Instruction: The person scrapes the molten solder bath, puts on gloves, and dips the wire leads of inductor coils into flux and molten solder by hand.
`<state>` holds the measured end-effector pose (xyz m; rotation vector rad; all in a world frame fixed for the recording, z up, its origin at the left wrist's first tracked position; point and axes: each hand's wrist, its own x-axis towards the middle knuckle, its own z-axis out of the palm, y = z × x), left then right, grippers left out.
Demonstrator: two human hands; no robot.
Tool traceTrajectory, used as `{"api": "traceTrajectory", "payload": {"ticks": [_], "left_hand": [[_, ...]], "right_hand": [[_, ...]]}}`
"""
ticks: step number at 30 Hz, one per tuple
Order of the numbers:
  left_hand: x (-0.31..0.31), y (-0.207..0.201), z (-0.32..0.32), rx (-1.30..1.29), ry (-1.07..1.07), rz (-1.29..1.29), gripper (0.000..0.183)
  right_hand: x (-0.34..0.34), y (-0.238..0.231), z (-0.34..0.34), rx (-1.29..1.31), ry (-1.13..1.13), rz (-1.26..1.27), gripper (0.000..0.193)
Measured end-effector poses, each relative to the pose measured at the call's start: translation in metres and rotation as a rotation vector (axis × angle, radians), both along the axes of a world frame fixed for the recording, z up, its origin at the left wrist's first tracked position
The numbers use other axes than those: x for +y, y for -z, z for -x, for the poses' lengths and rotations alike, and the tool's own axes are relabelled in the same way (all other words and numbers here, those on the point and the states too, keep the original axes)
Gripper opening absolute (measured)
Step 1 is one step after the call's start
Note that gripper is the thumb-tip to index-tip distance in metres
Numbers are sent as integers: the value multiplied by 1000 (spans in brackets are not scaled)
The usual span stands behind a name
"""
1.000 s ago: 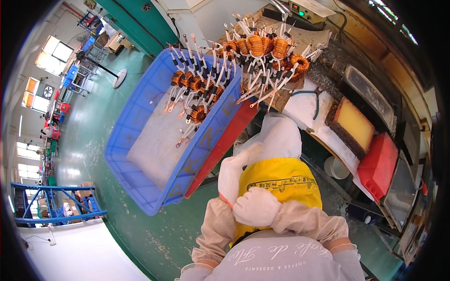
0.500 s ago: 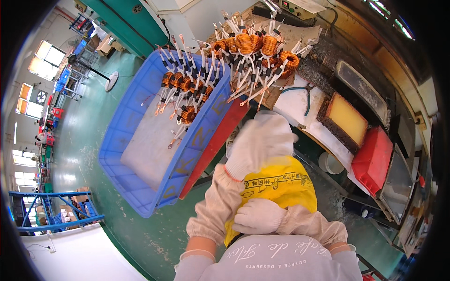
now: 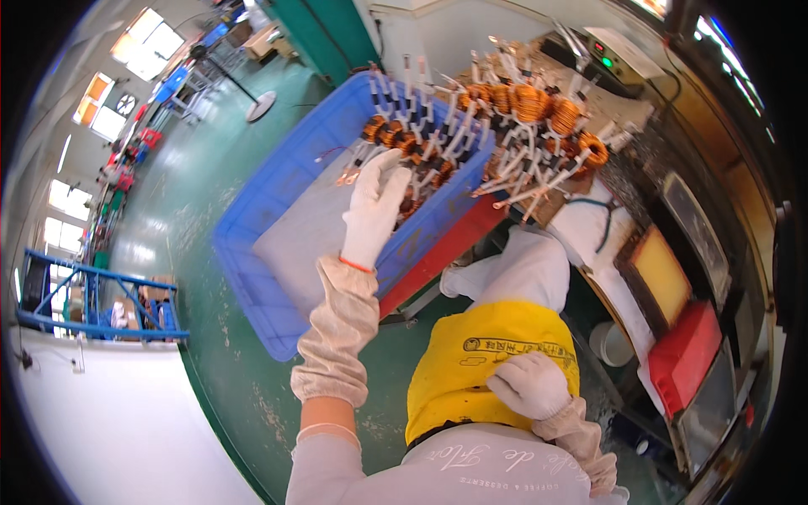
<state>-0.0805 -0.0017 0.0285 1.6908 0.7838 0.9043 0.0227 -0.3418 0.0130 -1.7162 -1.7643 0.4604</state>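
Note:
My left hand [image 3: 374, 210], in a white glove, reaches over the blue plastic crate [image 3: 290, 316]. Its fingers are apart around no visible object, beside a cluster of copper-wound ring coils [image 3: 389, 133] with white leads and bare metal ends. Some of those coils are hidden behind the fingers. Against the yellow apron [image 3: 454, 379] rests my right hand [image 3: 532, 385], also gloved, its fingers curled in and nothing showing in them. More copper ring coils [image 3: 530, 103] are heaped on the bench just right of the crate, their leads hanging over its edge.
Blue-handled pliers [image 3: 604, 223] lie on the white bench covering. Further right are a dark-edged yellow block [image 3: 661, 278] and a red plastic bin [image 3: 686, 358]. A device with a green light [image 3: 608, 63] stands at the back. A white bucket [image 3: 612, 343] sits under the bench.
My left hand has swung from in front of my body out over the crate, beside the coils. My right hand stays at the apron. The whole view has shifted and turned.

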Motion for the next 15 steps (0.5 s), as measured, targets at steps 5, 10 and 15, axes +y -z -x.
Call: {"api": "traceTrajectory", "payload": {"ticks": [5,10,15], "left_hand": [[72,18,47,781,112,-130,63],[89,52,56,1030,155,19,79],[96,79,31,838,202,57,81]], "right_hand": [[-1,2,-8,-67,110,62,11],[4,5,-4,-75,150,108,12],[13,5,3,-76,81,122,15]]}}
